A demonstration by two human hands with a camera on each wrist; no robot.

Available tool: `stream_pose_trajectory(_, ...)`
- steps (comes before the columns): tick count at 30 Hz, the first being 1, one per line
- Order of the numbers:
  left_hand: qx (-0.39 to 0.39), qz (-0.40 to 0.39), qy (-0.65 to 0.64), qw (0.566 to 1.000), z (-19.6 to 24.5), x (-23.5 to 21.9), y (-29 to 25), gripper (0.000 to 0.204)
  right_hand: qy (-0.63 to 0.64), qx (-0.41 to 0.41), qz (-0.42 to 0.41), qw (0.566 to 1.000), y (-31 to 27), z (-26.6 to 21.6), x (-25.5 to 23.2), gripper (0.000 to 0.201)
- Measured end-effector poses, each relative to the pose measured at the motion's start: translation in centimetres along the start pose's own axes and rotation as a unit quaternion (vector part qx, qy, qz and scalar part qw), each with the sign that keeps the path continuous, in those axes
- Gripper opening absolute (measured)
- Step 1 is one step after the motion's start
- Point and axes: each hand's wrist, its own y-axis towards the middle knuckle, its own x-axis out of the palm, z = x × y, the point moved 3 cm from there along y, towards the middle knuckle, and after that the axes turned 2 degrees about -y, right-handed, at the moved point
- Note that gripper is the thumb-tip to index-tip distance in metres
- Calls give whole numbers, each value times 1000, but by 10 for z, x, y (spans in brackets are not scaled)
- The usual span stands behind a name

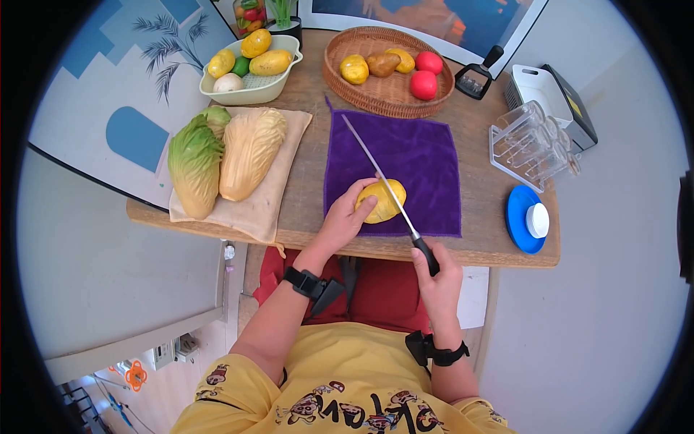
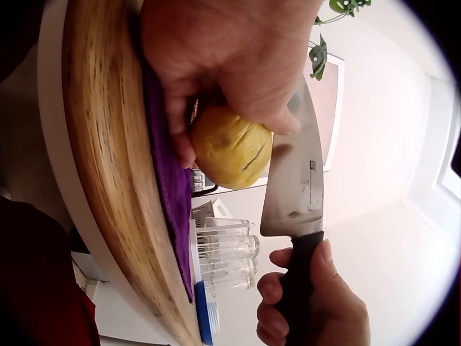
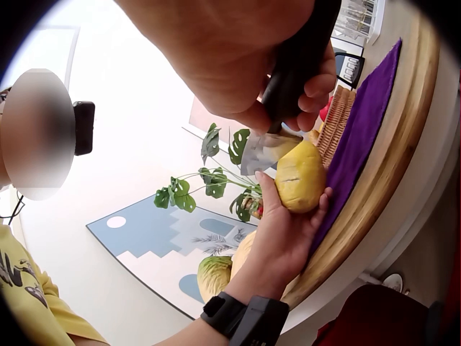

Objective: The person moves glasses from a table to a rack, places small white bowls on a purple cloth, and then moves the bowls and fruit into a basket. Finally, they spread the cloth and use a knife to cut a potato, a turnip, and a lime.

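Note:
On the purple cloth, my left hand holds a yellow mango-like fruit by its left side, thumb on top. Dark creases mark the fruit in the left wrist view. My right hand grips the black handle of a kitchen knife. Its broad blade points away from me, edge-down along the fruit in the head view. The left thumb lies close beside the blade. In the right wrist view the fruit sits in the left palm, partly behind the knife hand.
Chinese cabbages lie on a beige cloth at left. Behind stand a pale green basket and a round wicker tray with fruit. At right are a glass rack, a blue plate and a black-handled grater.

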Motion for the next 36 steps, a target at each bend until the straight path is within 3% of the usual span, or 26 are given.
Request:
stream_pose_trajectory(5,3,-4,-17,1000,-1,-1,3,41,14,-6,-27,1000,-3,-4,2,24)
stream_pose_trajectory(7,-6,-1,-33,999,0,-2,1,42,55,14,0,998,-2,-2,-4,26)
stream_pose_trajectory(9,-92,-5,-171,981,20,0,-1,43,64,28,10,998,0,7,-8,26)
stream_pose_trajectory(13,-51,-7,-174,983,32,-1,2,48,83,50,24,995,3,14,-14,27)
stream_pose_trajectory(15,25,3,-35,999,23,-2,8,56,85,56,21,995,5,15,-13,27)
stream_pose_trajectory(19,-59,-4,-43,997,4,-7,9,59,69,23,25,997,5,13,-8,27)
stream_pose_trajectory(21,-109,-18,-150,982,8,-7,8,59,65,24,21,997,5,14,-6,27)
stream_pose_trajectory(24,-125,-32,-195,972,9,-6,7,57,63,57,24,996,9,19,-4,27)
stream_pose_trajectory(28,-123,-41,-218,967,10,-4,6,54,21,34,32,999,10,18,-4,27)
stream_pose_trajectory(30,-104,-51,-162,980,10,-5,5,49,4,12,33,999,9,15,-3,27)
stream_pose_trajectory(36,-83,-38,-160,983,11,-5,4,46,1,2,-10,1000,-1,-3,-2,25)
